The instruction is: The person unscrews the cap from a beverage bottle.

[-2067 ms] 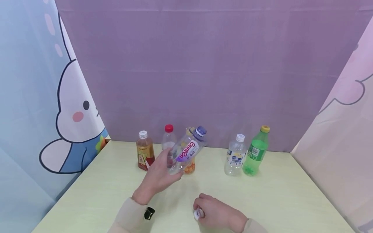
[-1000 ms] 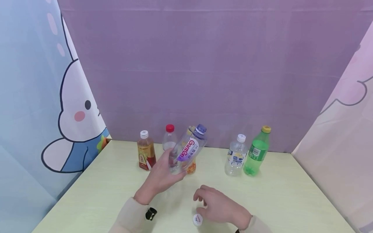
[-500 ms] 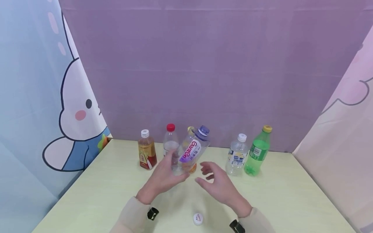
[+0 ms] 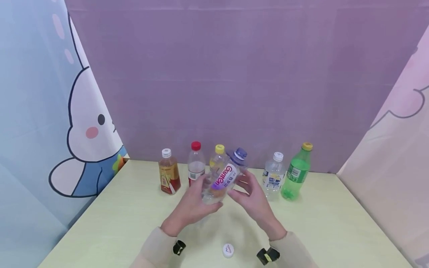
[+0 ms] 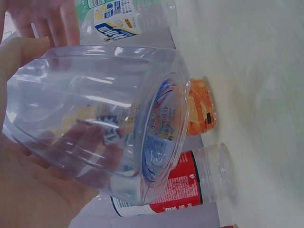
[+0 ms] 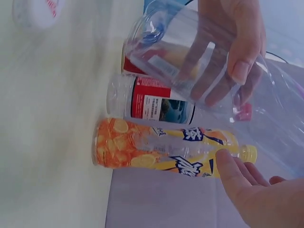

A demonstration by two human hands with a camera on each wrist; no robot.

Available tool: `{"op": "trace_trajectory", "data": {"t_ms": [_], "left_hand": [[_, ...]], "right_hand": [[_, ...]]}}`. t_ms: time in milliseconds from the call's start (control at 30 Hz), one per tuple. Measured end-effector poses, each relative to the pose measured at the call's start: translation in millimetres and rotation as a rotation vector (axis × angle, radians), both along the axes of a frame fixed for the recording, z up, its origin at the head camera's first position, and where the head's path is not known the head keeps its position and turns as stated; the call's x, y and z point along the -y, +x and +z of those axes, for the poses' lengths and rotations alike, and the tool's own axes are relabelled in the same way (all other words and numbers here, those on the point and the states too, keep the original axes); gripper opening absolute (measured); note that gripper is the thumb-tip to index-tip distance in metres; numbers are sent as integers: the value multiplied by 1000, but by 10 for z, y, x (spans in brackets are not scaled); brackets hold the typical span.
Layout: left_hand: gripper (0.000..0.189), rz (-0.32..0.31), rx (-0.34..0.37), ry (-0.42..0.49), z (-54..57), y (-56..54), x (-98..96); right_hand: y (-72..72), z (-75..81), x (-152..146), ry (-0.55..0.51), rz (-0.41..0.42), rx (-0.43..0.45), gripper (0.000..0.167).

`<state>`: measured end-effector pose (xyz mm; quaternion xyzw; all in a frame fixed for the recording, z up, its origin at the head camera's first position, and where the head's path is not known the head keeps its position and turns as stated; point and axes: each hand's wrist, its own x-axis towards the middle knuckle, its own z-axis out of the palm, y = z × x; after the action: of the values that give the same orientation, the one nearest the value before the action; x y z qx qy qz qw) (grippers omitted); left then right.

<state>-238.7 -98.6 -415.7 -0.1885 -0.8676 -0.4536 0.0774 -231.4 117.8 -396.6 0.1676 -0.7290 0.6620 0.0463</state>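
Note:
In the head view my left hand (image 4: 191, 204) grips a clear plastic Ganten bottle (image 4: 225, 176) near its base, holding it tilted above the table. Its bluish top with a white ring points up and right. My right hand (image 4: 253, 199) is beside the bottle's upper part, thumb apart from the fingers, some fingertips hidden behind the bottle. In the right wrist view this hand (image 6: 266, 197) shows loosely spread fingers; contact with the bottle I cannot tell. A white bottle cap (image 4: 228, 250) lies on the table below the hands.
Standing along the table's back are a brown drink bottle (image 4: 169, 175), a red-capped bottle (image 4: 196, 163), a yellow-capped orange drink bottle (image 6: 142, 142), a white-capped clear bottle (image 4: 273, 176) and a green bottle (image 4: 296, 173). A purple curtain (image 4: 234, 82) hangs behind.
My right hand has let go of the white cap on the table, then moved up and forward to the bottle. The left hand has carried the bottle slightly right.

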Motion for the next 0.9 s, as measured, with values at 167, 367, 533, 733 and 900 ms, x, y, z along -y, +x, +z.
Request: {"op": "trace_trajectory", "data": {"t_ms": [167, 367, 533, 733, 900], "left_hand": [[92, -24, -4, -6, -22, -4, -25], [94, -32, -10, -29, -67, 0, -74], [94, -49, -1, -33, -94, 17, -103], [96, -54, 28, -44, -85, 34, -129], [102, -67, 55, -60, -70, 48, -165]], "right_hand": [[17, 27, 61, -51, -11, 12, 81], [27, 36, 105, -105, -15, 25, 78], [19, 27, 122, -128, -2, 38, 78], [-1, 14, 81, -135, 3, 30, 75], [-18, 22, 4, -125, 9, 0, 73]]}}
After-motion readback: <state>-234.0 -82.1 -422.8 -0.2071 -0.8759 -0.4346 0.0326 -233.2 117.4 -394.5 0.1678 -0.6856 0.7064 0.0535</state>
